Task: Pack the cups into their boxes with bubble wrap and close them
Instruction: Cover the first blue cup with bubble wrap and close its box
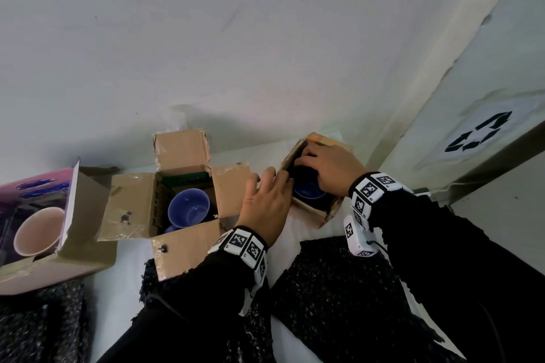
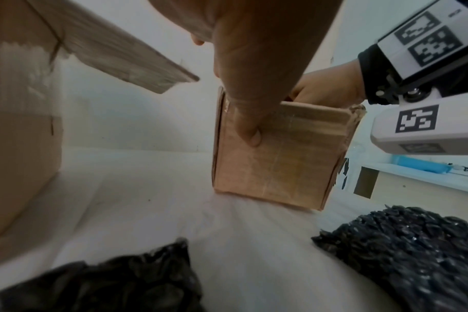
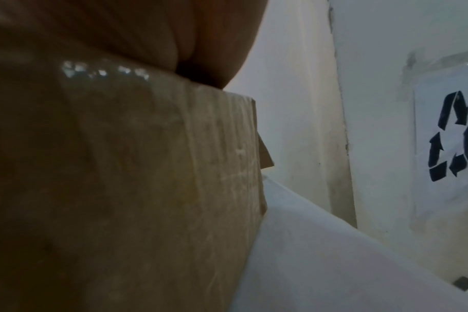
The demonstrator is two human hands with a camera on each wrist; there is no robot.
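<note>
Blue cup (image 1: 308, 191) mouth-up inside small box (image 1: 311, 211)

A black recycling-arrows sign (image 1: 479, 132) is showing on a white paper sheet (image 1: 519, 110) right of the right hand (image 1: 327, 168); lettering on the pink cardboard carton (image 1: 38, 186) is proving unreadable.

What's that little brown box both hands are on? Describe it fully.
The small box is plain brown cardboard, taped, with frayed edges. It stands upright, top open, on the white table by the wall, holding a blue cup in dark wrap. The left hand grips its near side; the right hand reaches into the top.
</note>
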